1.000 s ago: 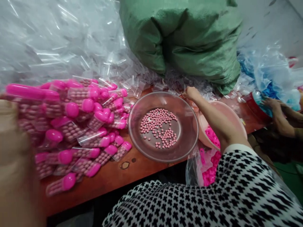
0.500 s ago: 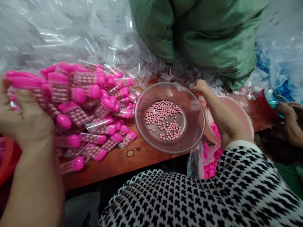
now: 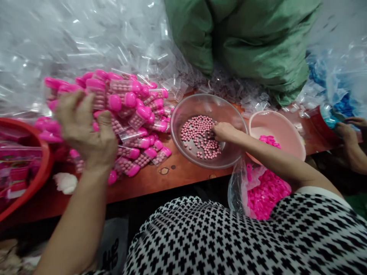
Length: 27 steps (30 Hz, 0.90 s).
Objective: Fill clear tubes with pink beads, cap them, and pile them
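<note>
My left hand point(image 3: 88, 131) is over the left part of a pile of clear plastic boxes with pink caps point(image 3: 134, 116), filled with pink beads. Its fingers are bent and apart from the thumb, and I see nothing in them. My right hand point(image 3: 225, 131) reaches into a clear bowl point(image 3: 197, 99), its fingers drawn together and pointing down at the loose pink beads point(image 3: 197, 130). The fingertips are partly hidden, so whatever they pinch does not show.
A red basin point(image 3: 46, 168) with pink packed items stands at left, beside a white crumpled lump point(image 3: 65, 182). Clear empty boxes point(image 3: 114, 42) heap behind. A green sack point(image 3: 252, 46), a pink basin point(image 3: 286, 133), a bag of pink pieces point(image 3: 266, 194) and another person's hands point(image 3: 348, 133) are right.
My right hand has moved from behind the bowl's right rim down into it at the beads. My left hand has shifted rightward relative to the pile; the view has swung left.
</note>
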Each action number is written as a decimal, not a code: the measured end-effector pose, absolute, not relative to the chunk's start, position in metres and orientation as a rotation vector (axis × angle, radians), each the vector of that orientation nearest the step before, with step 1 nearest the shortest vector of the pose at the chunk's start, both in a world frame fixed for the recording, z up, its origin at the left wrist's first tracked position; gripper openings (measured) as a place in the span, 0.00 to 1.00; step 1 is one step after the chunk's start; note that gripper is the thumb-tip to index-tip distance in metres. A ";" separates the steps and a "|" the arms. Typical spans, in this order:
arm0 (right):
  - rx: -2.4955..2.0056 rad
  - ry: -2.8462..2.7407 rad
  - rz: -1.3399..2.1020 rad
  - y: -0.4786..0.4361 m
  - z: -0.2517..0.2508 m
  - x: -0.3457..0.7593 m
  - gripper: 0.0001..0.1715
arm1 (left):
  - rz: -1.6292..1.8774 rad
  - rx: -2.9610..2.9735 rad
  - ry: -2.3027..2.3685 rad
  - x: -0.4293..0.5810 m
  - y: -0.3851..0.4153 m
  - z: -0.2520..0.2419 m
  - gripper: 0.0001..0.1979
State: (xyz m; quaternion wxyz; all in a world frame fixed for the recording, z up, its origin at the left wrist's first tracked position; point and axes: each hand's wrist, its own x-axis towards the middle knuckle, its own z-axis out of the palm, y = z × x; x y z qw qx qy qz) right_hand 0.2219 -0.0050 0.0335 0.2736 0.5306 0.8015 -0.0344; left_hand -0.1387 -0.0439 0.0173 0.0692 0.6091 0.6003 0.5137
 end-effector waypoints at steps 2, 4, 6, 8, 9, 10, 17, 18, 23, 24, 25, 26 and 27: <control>1.373 2.229 -0.100 0.002 0.028 0.204 0.21 | 1.640 2.002 1.801 -0.121 -0.053 0.019 0.23; 1.305 2.311 -0.117 0.008 0.025 0.183 0.20 | 1.655 2.065 1.715 -0.105 -0.061 0.021 0.19; 1.249 2.414 -0.148 0.013 0.022 0.164 0.17 | 1.624 2.042 1.629 -0.093 -0.067 0.022 0.18; 1.236 2.521 -0.228 0.017 0.017 0.152 0.15 | 1.563 2.017 1.579 -0.083 -0.071 0.022 0.17; 1.257 2.567 -0.313 0.018 0.014 0.149 0.14 | 1.532 2.004 1.569 -0.079 -0.072 0.023 0.16; 1.292 2.605 -0.447 0.019 0.012 0.149 0.13 | 1.500 1.988 1.560 -0.076 -0.073 0.023 0.16; 1.533 2.470 -2.166 0.007 0.025 0.184 0.24 | 1.301 1.951 1.360 -0.039 -0.062 0.031 0.20; 1.569 2.433 -2.293 0.002 0.030 0.188 0.26 | 1.249 1.937 1.330 -0.031 -0.058 0.032 0.21; 1.672 2.424 -2.438 -0.020 0.054 0.201 0.25 | 1.092 1.657 1.000 0.005 -0.039 0.032 0.21; 1.690 2.453 -2.402 -0.022 0.057 0.204 0.25 | 1.092 1.577 0.937 0.009 -0.037 0.031 0.20; 1.707 2.484 -2.368 -0.024 0.060 0.208 0.26 | 1.090 1.500 0.889 0.013 -0.035 0.029 0.21; 1.716 2.512 -2.342 -0.026 0.063 0.212 0.27 | 1.079 1.424 0.855 0.017 -0.034 0.028 0.21; 1.712 2.533 -2.323 -0.027 0.065 0.216 0.29 | 1.055 1.352 0.823 0.019 -0.033 0.027 0.22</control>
